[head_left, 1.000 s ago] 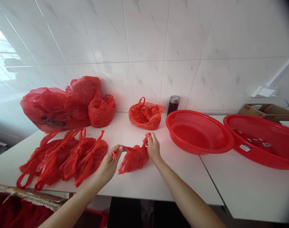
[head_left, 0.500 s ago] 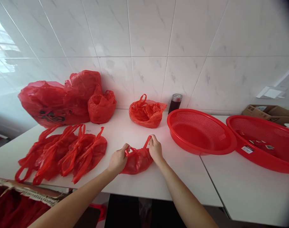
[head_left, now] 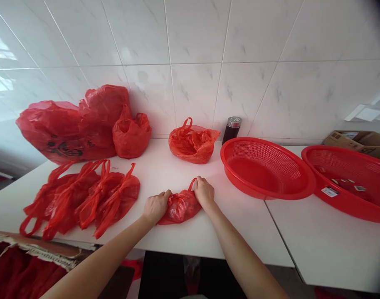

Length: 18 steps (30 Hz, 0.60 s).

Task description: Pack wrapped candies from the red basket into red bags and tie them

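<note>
A small red plastic bag (head_left: 181,207) lies on the white table near its front edge, with something bulging inside that I cannot make out. My left hand (head_left: 157,206) is closed on the bag's left side, its fingertips partly hidden. On the other side, my right hand (head_left: 204,192) pinches the right handle, which stands up in a thin loop. To the left, several filled red plastic bags (head_left: 115,199) with knotted tops lie side by side. Behind my hands sits an open red plastic bag (head_left: 193,145) with its handle upright.
A red perforated basin (head_left: 265,170) stands right of my hands, beside another red basin (head_left: 342,195) with small pieces in it. A dark flask (head_left: 231,129) is by the wall. Large stuffed red bags (head_left: 68,135) fill the back left. A cardboard box (head_left: 361,141) stands far right.
Both hands have come down slightly, and the bag's top between them is now flatter and more gathered. The left handle loop no longer shows. My view has shifted a little.
</note>
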Each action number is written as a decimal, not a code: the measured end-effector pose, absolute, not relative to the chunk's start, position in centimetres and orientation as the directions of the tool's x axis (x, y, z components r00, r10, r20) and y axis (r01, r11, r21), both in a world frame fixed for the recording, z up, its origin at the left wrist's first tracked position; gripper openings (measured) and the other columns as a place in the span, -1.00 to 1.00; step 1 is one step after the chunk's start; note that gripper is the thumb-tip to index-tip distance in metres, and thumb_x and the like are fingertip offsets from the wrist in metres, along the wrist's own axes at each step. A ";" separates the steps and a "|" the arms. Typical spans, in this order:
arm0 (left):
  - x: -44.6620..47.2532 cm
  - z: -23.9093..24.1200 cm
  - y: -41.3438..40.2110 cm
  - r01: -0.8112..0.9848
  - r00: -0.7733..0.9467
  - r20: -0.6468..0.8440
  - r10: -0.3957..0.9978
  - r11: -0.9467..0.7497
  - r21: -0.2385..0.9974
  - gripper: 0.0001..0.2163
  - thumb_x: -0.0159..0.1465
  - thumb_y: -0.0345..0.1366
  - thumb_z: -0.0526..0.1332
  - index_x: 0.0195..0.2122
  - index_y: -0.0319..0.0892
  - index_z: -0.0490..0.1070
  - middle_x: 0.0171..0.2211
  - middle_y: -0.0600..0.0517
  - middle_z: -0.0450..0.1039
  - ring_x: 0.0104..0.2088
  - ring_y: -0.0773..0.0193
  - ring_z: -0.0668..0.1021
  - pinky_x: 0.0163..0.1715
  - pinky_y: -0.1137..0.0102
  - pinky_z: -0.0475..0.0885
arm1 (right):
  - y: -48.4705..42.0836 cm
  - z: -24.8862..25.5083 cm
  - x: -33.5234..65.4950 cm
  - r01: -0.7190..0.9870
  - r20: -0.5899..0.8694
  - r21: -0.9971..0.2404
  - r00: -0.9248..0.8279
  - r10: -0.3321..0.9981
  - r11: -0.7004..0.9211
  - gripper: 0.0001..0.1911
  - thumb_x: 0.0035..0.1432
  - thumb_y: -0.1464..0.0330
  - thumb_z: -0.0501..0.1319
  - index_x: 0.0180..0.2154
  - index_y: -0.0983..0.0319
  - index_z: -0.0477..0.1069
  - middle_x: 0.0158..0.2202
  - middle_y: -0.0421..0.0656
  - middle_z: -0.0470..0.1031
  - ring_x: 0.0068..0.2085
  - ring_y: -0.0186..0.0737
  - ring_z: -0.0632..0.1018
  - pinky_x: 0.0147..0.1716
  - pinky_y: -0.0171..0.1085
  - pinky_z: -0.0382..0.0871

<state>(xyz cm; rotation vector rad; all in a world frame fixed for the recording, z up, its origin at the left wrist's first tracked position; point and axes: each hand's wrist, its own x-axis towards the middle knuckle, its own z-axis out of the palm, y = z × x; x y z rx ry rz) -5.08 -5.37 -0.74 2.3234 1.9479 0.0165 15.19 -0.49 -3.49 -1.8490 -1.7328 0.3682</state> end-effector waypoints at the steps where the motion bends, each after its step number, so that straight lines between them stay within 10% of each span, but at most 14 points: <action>1: -5.2 -0.5 -5.4 0.981 0.180 -0.066 0.981 -0.174 0.089 -0.78 0.29 -0.42 -0.07 -0.17 -0.10 0.32 -0.25 -0.07 0.53 -0.33 0.12 0.56 -0.43 0.35 0.22 | -0.5 -3.5 15.4 0.807 0.185 -0.590 0.130 0.974 0.004 -0.81 0.34 0.36 -0.04 -0.28 0.19 0.31 -0.34 -0.16 0.43 -0.38 -0.27 0.44 -0.43 -0.34 0.10; 18: -7.2 5.0 -11.0 0.875 0.174 -0.051 0.983 -0.131 0.466 -0.78 0.32 -0.25 -0.07 -0.34 -0.09 0.34 -0.43 0.07 0.40 -0.43 0.24 0.45 -0.45 0.39 0.28 | -0.6 -3.7 16.8 0.442 0.211 -0.893 0.257 0.943 0.079 -0.78 0.30 0.29 -0.18 -0.31 0.14 0.18 -0.57 -0.29 0.33 -0.52 -0.25 0.40 -0.48 -0.33 0.19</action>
